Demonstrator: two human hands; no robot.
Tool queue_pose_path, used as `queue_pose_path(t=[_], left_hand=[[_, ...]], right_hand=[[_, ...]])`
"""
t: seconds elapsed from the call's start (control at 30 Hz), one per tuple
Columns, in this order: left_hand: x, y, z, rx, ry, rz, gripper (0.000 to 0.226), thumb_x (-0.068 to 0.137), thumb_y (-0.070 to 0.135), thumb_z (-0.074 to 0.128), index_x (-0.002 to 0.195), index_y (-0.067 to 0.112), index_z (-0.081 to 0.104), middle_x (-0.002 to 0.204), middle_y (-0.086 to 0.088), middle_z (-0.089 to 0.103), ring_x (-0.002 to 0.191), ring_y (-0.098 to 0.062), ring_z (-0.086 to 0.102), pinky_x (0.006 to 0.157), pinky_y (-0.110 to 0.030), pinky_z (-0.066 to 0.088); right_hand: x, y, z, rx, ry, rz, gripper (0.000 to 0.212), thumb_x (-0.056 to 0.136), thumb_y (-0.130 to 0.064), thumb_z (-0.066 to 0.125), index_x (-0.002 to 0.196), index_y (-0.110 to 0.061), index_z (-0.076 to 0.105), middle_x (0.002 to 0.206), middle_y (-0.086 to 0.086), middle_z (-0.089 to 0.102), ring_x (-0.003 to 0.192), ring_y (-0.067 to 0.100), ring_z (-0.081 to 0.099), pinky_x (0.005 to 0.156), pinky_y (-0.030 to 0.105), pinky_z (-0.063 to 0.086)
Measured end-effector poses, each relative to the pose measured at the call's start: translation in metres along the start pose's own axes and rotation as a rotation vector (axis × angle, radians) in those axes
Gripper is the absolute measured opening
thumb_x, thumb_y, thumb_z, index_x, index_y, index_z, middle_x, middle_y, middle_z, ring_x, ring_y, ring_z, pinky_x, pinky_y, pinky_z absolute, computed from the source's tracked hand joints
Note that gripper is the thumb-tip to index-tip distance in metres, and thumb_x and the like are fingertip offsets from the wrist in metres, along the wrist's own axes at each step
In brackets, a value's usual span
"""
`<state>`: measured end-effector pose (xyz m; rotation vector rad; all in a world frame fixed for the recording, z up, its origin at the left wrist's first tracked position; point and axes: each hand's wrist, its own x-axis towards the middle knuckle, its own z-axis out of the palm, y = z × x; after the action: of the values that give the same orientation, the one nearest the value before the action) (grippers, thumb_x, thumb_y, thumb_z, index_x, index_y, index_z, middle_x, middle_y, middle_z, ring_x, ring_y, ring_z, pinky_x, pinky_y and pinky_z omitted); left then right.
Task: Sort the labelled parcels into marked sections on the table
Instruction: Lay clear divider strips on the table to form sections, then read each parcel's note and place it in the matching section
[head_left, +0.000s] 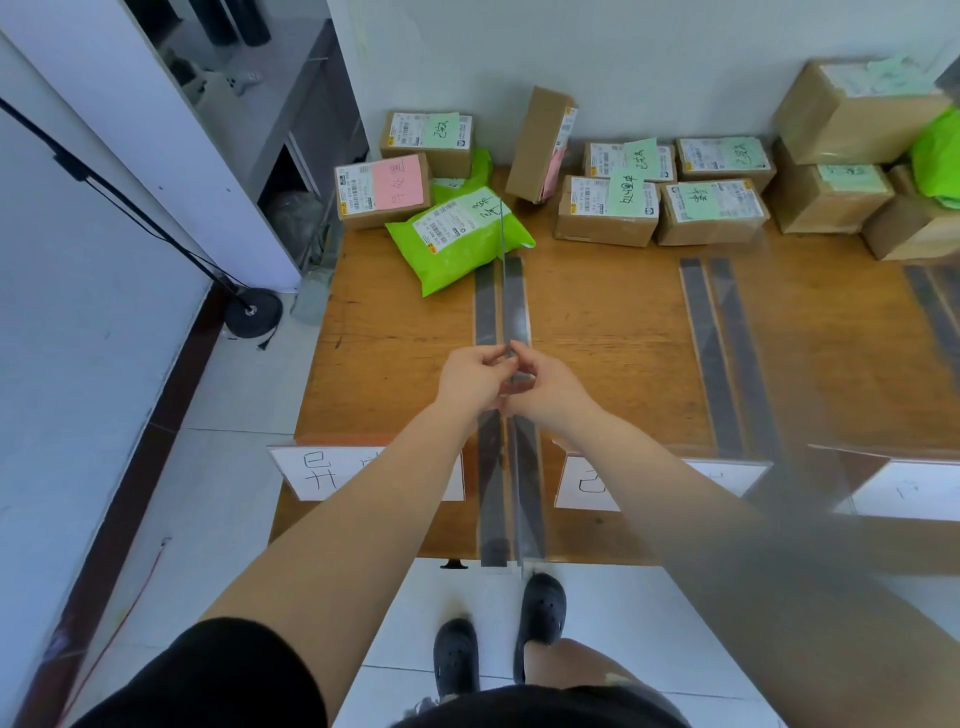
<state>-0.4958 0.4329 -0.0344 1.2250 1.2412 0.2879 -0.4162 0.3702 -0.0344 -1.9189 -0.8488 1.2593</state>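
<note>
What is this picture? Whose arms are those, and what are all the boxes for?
A person wears a camera on their head, so you look down at their own arms. The left hand and right hand meet over the brown wooden table, pinching something thin I cannot make out. Dark tape strips split the table into sections, with white paper signs at the near edge. At the back wait brown cardboard boxes and a bright green plastic mailer bag.

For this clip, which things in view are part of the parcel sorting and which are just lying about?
Part of the job:
- green bag
- pink-labelled box
- tilted box
- dark tape strips
- paper section signs
- left hand and right hand, pinching a thin strip

Lying about:
- black lamp stand
- grey cabinet
</note>
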Motion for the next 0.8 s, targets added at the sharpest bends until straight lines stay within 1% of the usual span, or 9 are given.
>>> queue_pose_path(t=[0.13,0.2,0.27,0.3,0.37,0.47,0.6,0.7,0.8], left_hand=[[-0.001,0.000,-0.001,0.112,0.028,0.059,0.040,0.091,0.014,0.058,0.131,0.011,0.053,0.121,-0.009,0.062,0.092,-0.018,0.060,0.071,-0.026,0.052],[-0.002,0.001,-0.004,0.200,0.039,0.117,0.042,0.091,0.018,0.059,0.132,0.012,0.052,0.126,-0.008,0.060,0.103,-0.020,0.061,0.080,-0.031,0.052],[-0.005,0.006,-0.010,0.294,0.053,0.194,0.044,0.090,0.020,0.059,0.132,0.011,0.051,0.129,-0.008,0.059,0.114,-0.021,0.057,0.092,-0.032,0.048],[-0.007,0.010,-0.015,0.318,0.073,0.233,0.044,0.090,0.020,0.060,0.132,0.010,0.052,0.128,-0.009,0.059,0.115,-0.020,0.057,0.094,-0.029,0.045],[-0.008,0.018,-0.029,0.314,0.135,0.295,0.043,0.089,0.019,0.060,0.130,0.008,0.053,0.125,-0.009,0.061,0.112,-0.017,0.057,0.092,-0.024,0.042],[-0.007,0.029,-0.054,0.309,0.209,0.338,0.042,0.089,0.020,0.060,0.129,0.011,0.053,0.122,-0.005,0.061,0.105,-0.012,0.055,0.087,-0.022,0.041],[0.010,0.047,-0.086,0.343,0.260,0.371,0.043,0.088,0.019,0.062,0.129,0.009,0.053,0.122,-0.008,0.061,0.113,-0.019,0.056,0.091,-0.025,0.040],[0.033,0.064,-0.106,0.375,0.236,0.374,0.043,0.088,0.019,0.062,0.129,0.010,0.053,0.123,-0.008,0.061,0.112,-0.019,0.056,0.086,-0.021,0.037],[0.061,0.075,-0.124,0.406,0.174,0.368,0.045,0.087,0.019,0.062,0.130,0.011,0.052,0.125,-0.008,0.060,0.114,-0.019,0.055,0.085,-0.020,0.035]], right_hand=[[0.001,-0.001,-0.001,-0.105,-0.013,-0.018,0.088,0.078,0.001,0.068,0.150,-0.017,0.021,0.145,0.005,0.044,0.123,0.021,0.050,0.084,0.024,0.042],[0.002,-0.003,-0.002,-0.161,0.005,-0.035,0.089,0.079,-0.005,0.070,0.150,-0.016,0.018,0.149,0.005,0.038,0.131,0.023,0.043,0.089,0.023,0.038],[0.003,-0.007,-0.005,-0.189,0.045,-0.082,0.091,0.077,-0.008,0.073,0.150,-0.016,0.020,0.151,0.005,0.036,0.135,0.023,0.039,0.097,0.027,0.038],[0.003,-0.010,-0.008,-0.210,0.071,-0.120,0.090,0.076,-0.009,0.074,0.150,-0.016,0.022,0.151,0.004,0.036,0.136,0.023,0.037,0.102,0.031,0.038],[0.005,-0.019,-0.014,-0.267,0.131,-0.213,0.086,0.076,-0.010,0.074,0.148,-0.016,0.027,0.150,0.003,0.037,0.137,0.021,0.036,0.109,0.034,0.035],[0.011,-0.038,-0.018,-0.310,0.188,-0.307,0.079,0.079,-0.011,0.071,0.146,-0.016,0.031,0.149,0.003,0.039,0.136,0.019,0.036,0.108,0.031,0.033],[0.027,-0.066,-0.013,-0.379,0.221,-0.344,0.073,0.080,-0.014,0.070,0.144,-0.015,0.035,0.147,0.004,0.040,0.135,0.020,0.038,0.107,0.028,0.031],[0.047,-0.087,-0.006,-0.459,0.236,-0.343,0.070,0.080,-0.014,0.067,0.144,-0.013,0.036,0.148,0.006,0.040,0.135,0.020,0.037,0.107,0.026,0.029],[0.074,-0.107,-0.001,-0.540,0.269,-0.285,0.066,0.082,-0.016,0.064,0.143,-0.011,0.037,0.147,0.008,0.040,0.136,0.022,0.036,0.108,0.027,0.028]])
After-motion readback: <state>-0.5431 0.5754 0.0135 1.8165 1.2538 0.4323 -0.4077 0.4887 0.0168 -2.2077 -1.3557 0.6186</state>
